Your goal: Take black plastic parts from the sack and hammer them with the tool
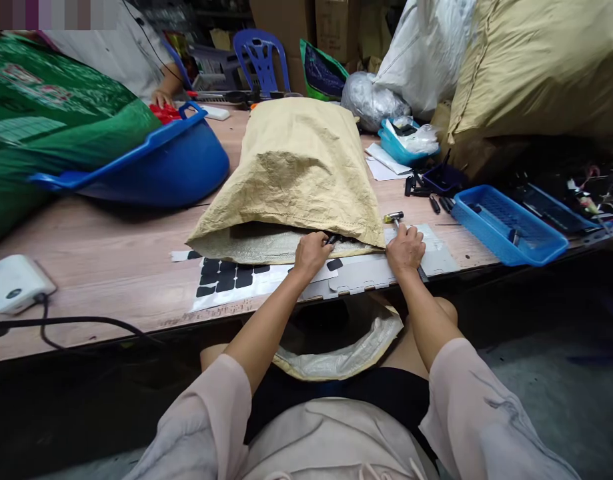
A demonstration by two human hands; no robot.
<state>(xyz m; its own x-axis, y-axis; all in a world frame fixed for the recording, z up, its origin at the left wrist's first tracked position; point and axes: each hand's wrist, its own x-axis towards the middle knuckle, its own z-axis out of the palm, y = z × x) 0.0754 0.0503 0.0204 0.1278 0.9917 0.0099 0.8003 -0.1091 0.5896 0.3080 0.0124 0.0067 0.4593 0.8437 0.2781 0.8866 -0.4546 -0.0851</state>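
Observation:
A tan woven sack point(306, 160) lies on the table with its mouth open towards me, and dark pieces show inside. My left hand point(311, 255) is at that mouth, its fingers closed on a small black piece point(331, 239) whose kind I cannot make out. My right hand point(406, 251) rests by the sack's right corner, wrapped round the handle of a small hammer point(393, 217). The hammer's head points away from me. Under both hands lie a sheet of black stickers point(226, 275) and grey cardboard point(363, 279). Another open sack point(336, 363) sits between my legs, below the table edge.
A blue basin point(171, 167) and a green sack point(56, 120) stand on the left, near a white box with a cable point(17, 283). To the right are a blue basket point(511, 227), small black parts point(435, 204) and a large full sack point(541, 73). Another person's hand point(162, 97) is behind.

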